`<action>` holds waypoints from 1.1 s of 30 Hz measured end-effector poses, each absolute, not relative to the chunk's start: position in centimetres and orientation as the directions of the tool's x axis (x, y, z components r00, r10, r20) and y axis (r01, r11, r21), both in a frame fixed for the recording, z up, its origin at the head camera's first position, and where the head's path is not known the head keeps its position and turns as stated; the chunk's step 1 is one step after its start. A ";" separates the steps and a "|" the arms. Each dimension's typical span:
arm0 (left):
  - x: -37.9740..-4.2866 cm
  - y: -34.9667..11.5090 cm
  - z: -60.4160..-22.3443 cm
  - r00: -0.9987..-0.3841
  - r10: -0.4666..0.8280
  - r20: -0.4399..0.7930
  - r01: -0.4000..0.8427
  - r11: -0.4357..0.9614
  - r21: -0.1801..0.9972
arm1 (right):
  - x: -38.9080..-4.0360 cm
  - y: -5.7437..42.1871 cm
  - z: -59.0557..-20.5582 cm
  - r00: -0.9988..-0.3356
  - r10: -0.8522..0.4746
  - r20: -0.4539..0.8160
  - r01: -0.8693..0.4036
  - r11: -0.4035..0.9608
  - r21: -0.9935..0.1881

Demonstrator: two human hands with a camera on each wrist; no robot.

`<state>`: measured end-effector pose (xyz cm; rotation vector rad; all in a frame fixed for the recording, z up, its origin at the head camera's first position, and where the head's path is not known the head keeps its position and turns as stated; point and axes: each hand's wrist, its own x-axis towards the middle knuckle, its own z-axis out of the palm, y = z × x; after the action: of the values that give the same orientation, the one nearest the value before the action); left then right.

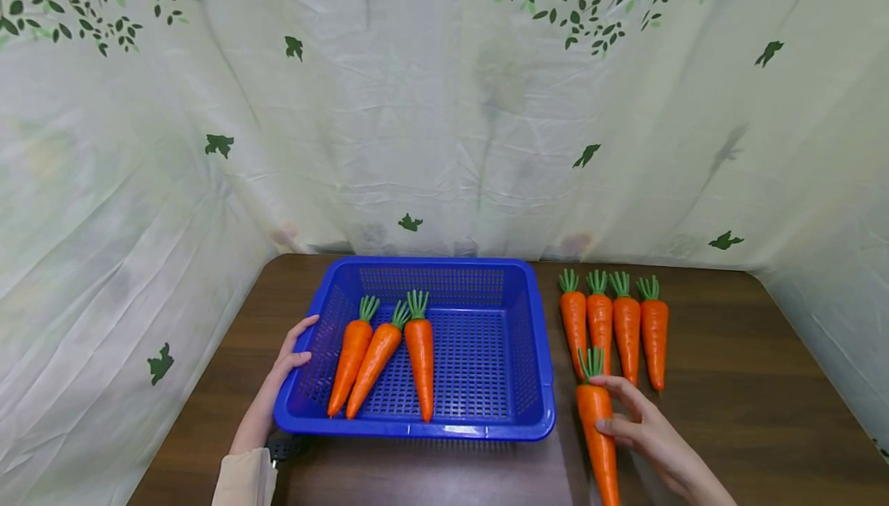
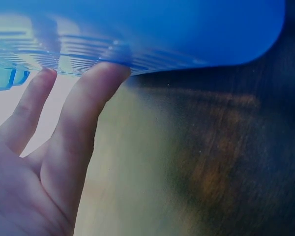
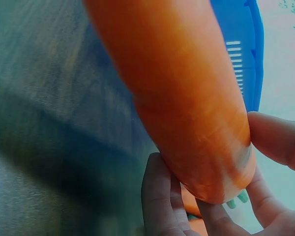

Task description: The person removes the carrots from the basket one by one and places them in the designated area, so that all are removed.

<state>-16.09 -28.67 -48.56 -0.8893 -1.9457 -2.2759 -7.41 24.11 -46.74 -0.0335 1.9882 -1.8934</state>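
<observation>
A blue plastic basket (image 1: 458, 430) stands on the table with 3 orange carrots inside, among them a carrot (image 1: 420, 359) near its middle. My left hand (image 1: 283, 371) touches the basket's left side, fingers fairly straight; in the left wrist view the thumb (image 2: 83, 113) rests against the slotted wall. To the right of the basket, my right hand (image 1: 642, 421) pinches a carrot (image 1: 596, 429) between thumb and fingers near its green top. The right wrist view shows this carrot (image 3: 187, 98) close up, with the fingers around its thick end.
Several more carrots lie in a row at the right, including one at the row's right end (image 1: 654, 336). A brown wooden table (image 1: 736, 382) carries everything. Pale cloth (image 1: 444, 143) with leaf prints hangs behind and at both sides.
</observation>
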 end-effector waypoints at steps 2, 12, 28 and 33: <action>-16.2 -28.7 -48.6 -0.832 0.346 0.433 0.373 -0.228 0.899 | -7.2 24.1 -46.8 -0.920 -0.279 -0.277 0.260 0.094 -0.961; -16.3 -28.8 -48.6 -0.821 0.359 0.443 0.386 -0.220 0.896 | -6.6 24.3 -47.6 -0.909 -0.300 -0.289 0.278 0.080 -0.957; -16.3 -28.8 -48.8 -0.821 0.355 0.446 0.386 -0.230 0.893 | -6.2 24.3 -48.4 -0.917 -0.313 -0.248 0.227 0.100 -0.969; -16.2 -28.8 -48.7 -0.833 0.348 0.431 0.371 -0.227 0.901 | -6.1 24.3 -48.5 -0.914 -0.319 -0.252 0.229 0.107 -0.968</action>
<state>-16.23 -28.83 -48.73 -0.9040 -1.9436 -2.2755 -6.06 24.26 -48.53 -0.0875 1.9931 -1.8610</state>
